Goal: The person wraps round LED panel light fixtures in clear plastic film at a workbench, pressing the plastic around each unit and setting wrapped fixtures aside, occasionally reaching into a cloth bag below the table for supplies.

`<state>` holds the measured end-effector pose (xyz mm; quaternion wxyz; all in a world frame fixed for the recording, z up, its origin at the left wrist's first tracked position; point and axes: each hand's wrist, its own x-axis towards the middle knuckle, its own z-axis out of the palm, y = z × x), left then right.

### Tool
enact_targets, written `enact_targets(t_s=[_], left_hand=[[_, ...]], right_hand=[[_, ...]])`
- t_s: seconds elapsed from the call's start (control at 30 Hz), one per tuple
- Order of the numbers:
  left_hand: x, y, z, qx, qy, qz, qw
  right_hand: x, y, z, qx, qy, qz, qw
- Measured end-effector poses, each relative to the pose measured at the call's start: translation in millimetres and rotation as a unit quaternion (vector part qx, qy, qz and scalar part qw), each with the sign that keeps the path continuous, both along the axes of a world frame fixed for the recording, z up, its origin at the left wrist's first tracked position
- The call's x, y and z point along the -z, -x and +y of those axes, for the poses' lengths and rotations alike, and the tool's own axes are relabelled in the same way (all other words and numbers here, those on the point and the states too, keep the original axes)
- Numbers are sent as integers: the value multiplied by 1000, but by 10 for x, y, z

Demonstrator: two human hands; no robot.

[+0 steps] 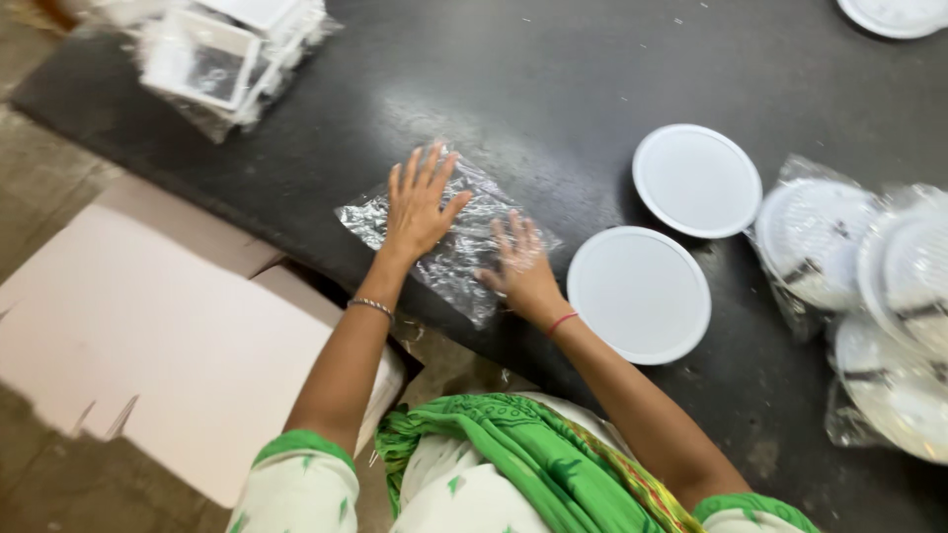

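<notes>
— Green scarf (513,454) sits lowest in view, over the chest; what comes past it?

— Both forearms reach up onto the black tabletop (592,69). A flat cardboard sheet (148,336) lies below the tabletop's edge, on the left.

— Where is the bag?

— A clear plastic bag (449,237) lies flat near the tabletop's front edge. The left hand (417,209) presses on its upper part, fingers (420,168) spread wide and flat, gripping nothing. The right hand (521,266) seems to be inside the bag's right end, seen through the film, fingers open too.

— And beyond?

— Just right of that hand lies a white round lid (639,294), a second lid (696,181) farther back. Bagged lids (869,296) crowd the right edge. Wrapped white frames (222,54) sit at the far left corner, another lid (894,15) at the far right.
</notes>
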<state>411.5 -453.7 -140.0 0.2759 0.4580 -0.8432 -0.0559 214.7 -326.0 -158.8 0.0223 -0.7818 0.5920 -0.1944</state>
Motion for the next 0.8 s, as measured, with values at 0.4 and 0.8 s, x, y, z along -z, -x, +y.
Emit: enact_targets(t_s=[0.4,0.8], left_hand=[[-166,151,169,28,-191,-11,981],[-374,760,1183,80,-167,67,980]], right_hand=[[-1037,759,1751,120,-47,114,985],[-1310,1762,1772,172,38,-170,970]])
